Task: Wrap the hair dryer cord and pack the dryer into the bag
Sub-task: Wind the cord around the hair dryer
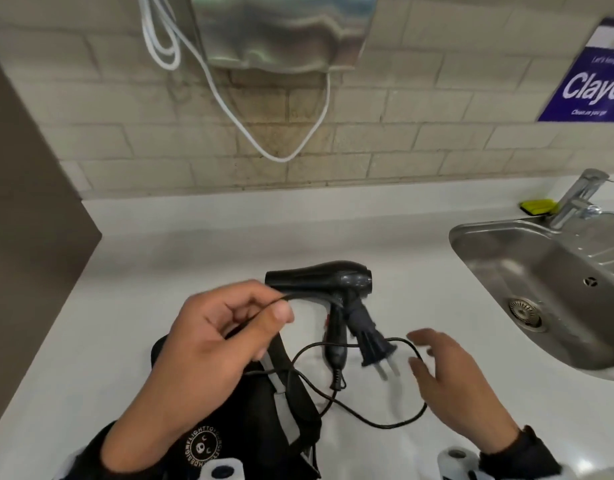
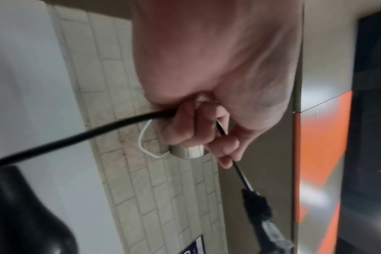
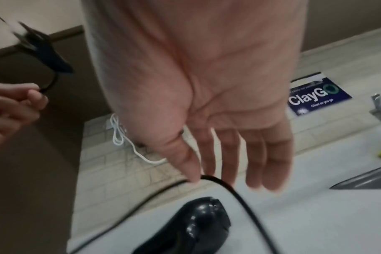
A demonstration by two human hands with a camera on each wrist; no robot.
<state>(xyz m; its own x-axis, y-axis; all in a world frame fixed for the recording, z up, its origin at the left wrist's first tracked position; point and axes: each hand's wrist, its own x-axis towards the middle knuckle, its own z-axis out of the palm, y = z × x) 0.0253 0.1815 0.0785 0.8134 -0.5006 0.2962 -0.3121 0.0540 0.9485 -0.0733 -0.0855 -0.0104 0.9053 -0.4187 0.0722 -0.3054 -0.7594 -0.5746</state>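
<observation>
A black hair dryer [image 1: 319,278] lies on the white counter [image 1: 160,271], handle toward me. Its thin black cord [image 1: 378,422] loops loosely over the counter. My left hand [image 1: 274,308] pinches the cord above the counter; in the left wrist view the cord [image 2: 76,137] runs through the curled fingers [image 2: 185,127] and the plug [image 2: 257,206] dangles below them. The plug [image 1: 376,348] hangs blurred in front of the dryer handle. My right hand [image 1: 425,355] is open, fingers [image 3: 261,163] spread, thumb touching the cord loop [image 3: 224,183]. A black bag [image 1: 291,410] lies under my left forearm.
A steel sink [image 1: 506,258] with a tap [image 1: 575,199] and a yellow sponge [image 1: 537,206] sits at the right. On the tiled wall hang a metal dispenser [image 1: 281,29], a white cable [image 1: 229,98] and a blue sign [image 1: 592,74]. A brown panel [image 1: 28,202] bounds the left.
</observation>
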